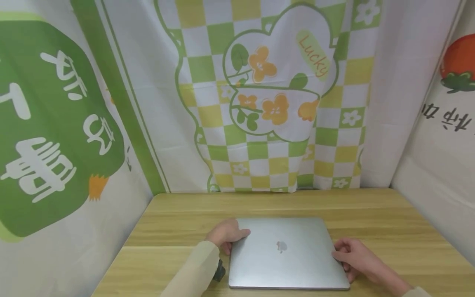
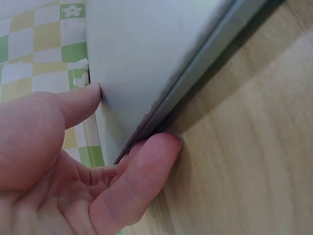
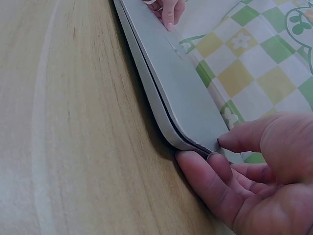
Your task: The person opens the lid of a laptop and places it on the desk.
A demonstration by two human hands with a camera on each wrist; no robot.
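Observation:
A closed silver laptop (image 1: 297, 268) with an apple logo on its lid lies on the wooden table. My left hand (image 1: 227, 232) grips its left side, thumb on the lid. In the left wrist view, the fingers (image 2: 142, 181) curl against the lower edge of the laptop (image 2: 142, 58). At the opposite side, my right hand (image 1: 354, 256) pinches the laptop's edge. The right wrist view shows that thumb (image 3: 244, 137) on the lid of the laptop (image 3: 178, 88) and the other fingers at the rim near a corner. A thin dark seam runs between lid and base.
The wooden table (image 1: 178, 222) extends around the laptop on both sides and behind it. A checked green and yellow cloth (image 1: 259, 161) hangs at its back edge. Printed fabric walls (image 1: 438, 173) flank it. Beside the left sleeve is a small black object (image 1: 219, 271).

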